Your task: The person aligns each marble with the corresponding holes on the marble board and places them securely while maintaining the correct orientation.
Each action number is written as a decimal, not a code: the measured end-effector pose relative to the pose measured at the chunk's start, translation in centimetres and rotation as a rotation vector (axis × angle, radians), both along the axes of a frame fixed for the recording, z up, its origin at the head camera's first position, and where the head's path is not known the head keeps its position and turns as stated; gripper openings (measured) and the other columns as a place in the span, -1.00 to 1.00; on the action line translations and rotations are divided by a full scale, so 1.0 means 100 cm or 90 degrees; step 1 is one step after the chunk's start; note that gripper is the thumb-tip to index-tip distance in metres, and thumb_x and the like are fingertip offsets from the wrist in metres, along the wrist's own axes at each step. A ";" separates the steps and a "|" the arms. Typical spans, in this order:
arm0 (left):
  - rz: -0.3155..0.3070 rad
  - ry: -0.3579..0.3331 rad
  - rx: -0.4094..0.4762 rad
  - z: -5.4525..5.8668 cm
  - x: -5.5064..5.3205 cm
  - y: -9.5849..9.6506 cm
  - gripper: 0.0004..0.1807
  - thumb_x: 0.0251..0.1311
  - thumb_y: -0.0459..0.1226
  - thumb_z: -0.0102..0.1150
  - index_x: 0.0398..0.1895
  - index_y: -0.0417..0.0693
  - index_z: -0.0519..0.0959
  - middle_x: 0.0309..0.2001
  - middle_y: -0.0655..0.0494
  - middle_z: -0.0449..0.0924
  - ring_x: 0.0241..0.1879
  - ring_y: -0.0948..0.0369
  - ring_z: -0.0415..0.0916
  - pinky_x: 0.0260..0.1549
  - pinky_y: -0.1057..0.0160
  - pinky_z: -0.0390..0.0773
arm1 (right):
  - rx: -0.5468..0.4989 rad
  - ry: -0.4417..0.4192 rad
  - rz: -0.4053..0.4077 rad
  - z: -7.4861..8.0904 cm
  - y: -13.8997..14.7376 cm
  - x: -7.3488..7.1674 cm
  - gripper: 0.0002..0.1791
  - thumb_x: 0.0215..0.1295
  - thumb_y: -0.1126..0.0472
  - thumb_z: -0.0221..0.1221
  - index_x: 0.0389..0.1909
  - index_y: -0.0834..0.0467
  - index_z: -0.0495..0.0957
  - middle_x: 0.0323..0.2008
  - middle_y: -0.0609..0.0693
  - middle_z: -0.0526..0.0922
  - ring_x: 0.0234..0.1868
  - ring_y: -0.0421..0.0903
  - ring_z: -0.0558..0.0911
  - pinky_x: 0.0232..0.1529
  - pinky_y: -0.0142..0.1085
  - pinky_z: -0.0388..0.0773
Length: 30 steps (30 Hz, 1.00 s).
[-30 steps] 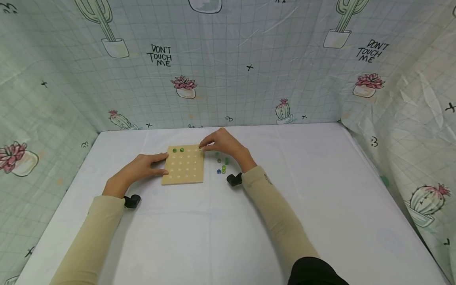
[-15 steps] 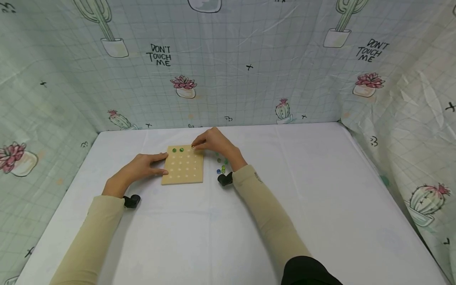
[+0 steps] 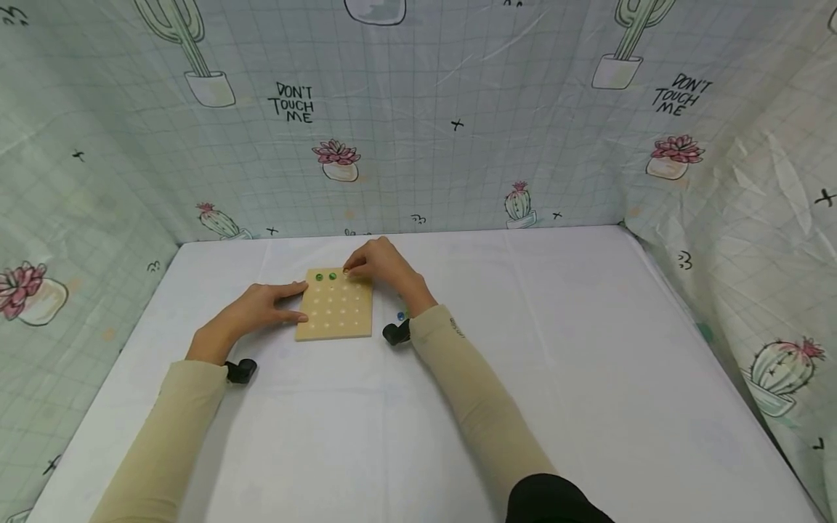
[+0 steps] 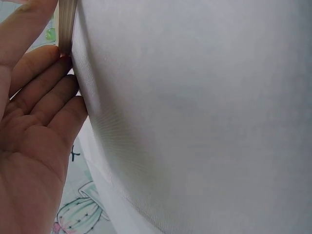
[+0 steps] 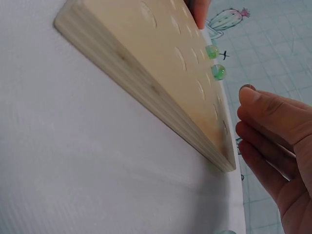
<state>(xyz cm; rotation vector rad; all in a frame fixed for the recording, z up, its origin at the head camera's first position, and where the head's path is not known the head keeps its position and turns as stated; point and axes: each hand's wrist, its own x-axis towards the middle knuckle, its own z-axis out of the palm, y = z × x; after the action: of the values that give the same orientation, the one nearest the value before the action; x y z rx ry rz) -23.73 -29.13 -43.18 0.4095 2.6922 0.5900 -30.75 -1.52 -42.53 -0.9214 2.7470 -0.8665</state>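
Pinching a marble, the right hand overhangs the board, whose layers only wrist views show.

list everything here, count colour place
Dimpled wooden board: 1, pale yellow, on tablecloth
Board marbles: 2, green, far row
Loose marbles: at least 2, blue, green, right of board
Tablecloth: 1, white, underneath
Cactus-print backdrop: at least 1, grey-green, behind
Unidentified object: 1, black, bottom edge
Wrist cameras: 2, black, at wrists
Sleeves: 2, beige, on arms
Left hand: 1, touching board's left edge
Right hand: 1, far row, seemingly pinching another marble
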 end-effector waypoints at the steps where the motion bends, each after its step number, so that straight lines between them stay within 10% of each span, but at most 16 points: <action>1: 0.000 -0.001 -0.001 0.000 0.000 0.000 0.00 0.17 0.20 0.37 0.57 -0.03 0.22 0.54 -0.18 0.14 0.52 -0.26 0.04 0.42 -0.31 0.14 | 0.001 -0.005 -0.007 -0.001 -0.001 0.000 -0.77 0.32 0.07 0.37 -0.06 0.02 0.81 -0.09 -0.14 0.80 -0.01 -0.22 0.68 0.00 -0.45 0.56; 30: -0.016 0.013 0.003 0.001 0.002 0.002 -0.01 0.18 0.18 0.36 0.56 -0.09 0.23 0.52 -0.23 0.14 0.51 -0.25 0.06 0.43 -0.27 0.15 | 0.016 -0.025 -0.076 -0.002 -0.007 0.006 -0.75 0.37 0.03 0.33 -0.02 0.00 0.79 -0.08 -0.16 0.79 -0.05 -0.23 0.63 -0.04 -0.43 0.57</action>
<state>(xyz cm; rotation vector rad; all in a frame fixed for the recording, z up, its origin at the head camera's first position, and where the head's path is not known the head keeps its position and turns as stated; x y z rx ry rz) -23.58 -28.88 -43.09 0.4521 2.7021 0.5883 -30.16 -2.23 -42.77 -0.7353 2.7965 -0.8566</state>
